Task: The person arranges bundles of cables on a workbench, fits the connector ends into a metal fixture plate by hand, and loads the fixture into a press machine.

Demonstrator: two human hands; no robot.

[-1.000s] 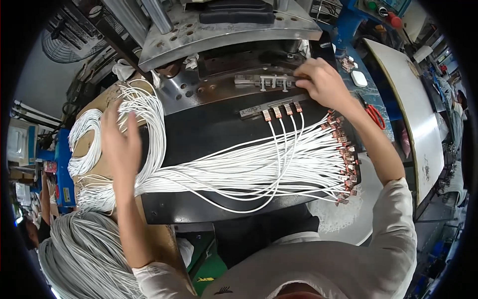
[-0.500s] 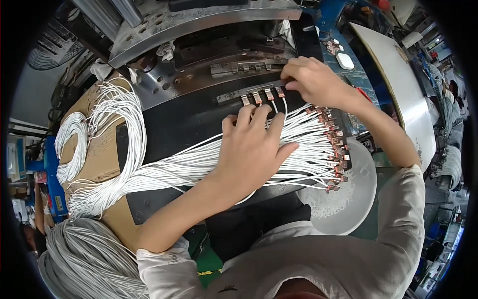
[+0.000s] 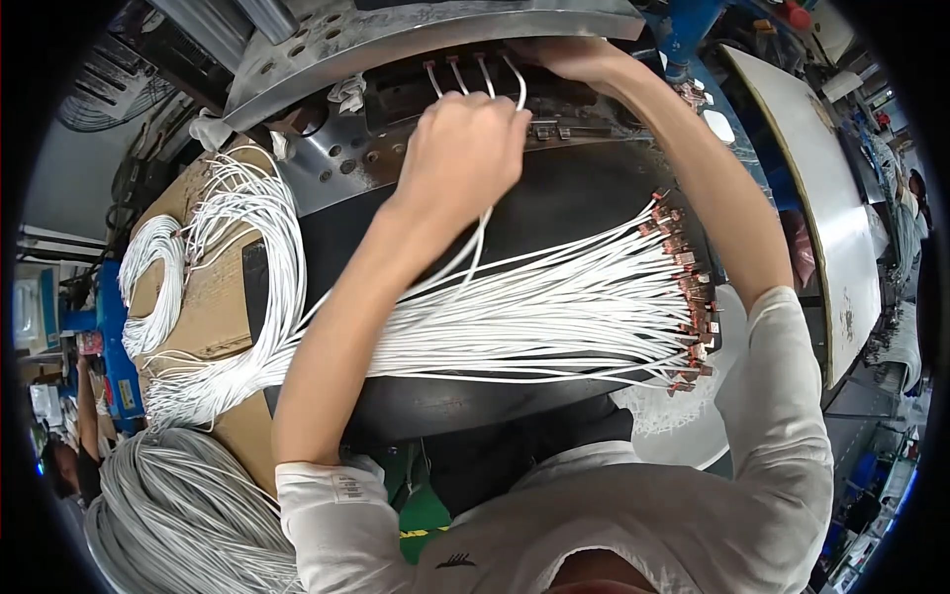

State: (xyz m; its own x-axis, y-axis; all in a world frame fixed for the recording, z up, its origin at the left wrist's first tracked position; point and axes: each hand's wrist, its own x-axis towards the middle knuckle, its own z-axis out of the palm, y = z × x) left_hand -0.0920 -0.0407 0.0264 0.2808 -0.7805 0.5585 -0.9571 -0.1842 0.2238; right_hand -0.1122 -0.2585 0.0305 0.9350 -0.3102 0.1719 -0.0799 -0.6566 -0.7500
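My left hand [image 3: 463, 148] is closed round several white cables [image 3: 487, 74]. Their ends with reddish-brown connectors stick up past my knuckles, in a row beneath the thick steel plate [image 3: 435, 32] of a press. My right hand [image 3: 569, 57] reaches in under that plate at the right end of the row; its fingertips are lost in shadow. Below my hands a metal fixture bar [image 3: 566, 132] lies on the front of the press bed. A large bundle of white cables [image 3: 534, 317] spreads over the black work surface, its connectors [image 3: 683, 262] fanned out at the right.
Coiled white cables [image 3: 148, 287] lie on cardboard [image 3: 223, 292] at the left, with a thick bundle of grey cables [image 3: 188, 515] below. A pale bowl [image 3: 727, 366] with white bits stands at the lower right. Beyond my right arm is a white board [image 3: 821, 198].
Both hands have moved away from me to the press. The connector row and its cables have gone from the black surface to under the plate. My left hand has closed on these cables.
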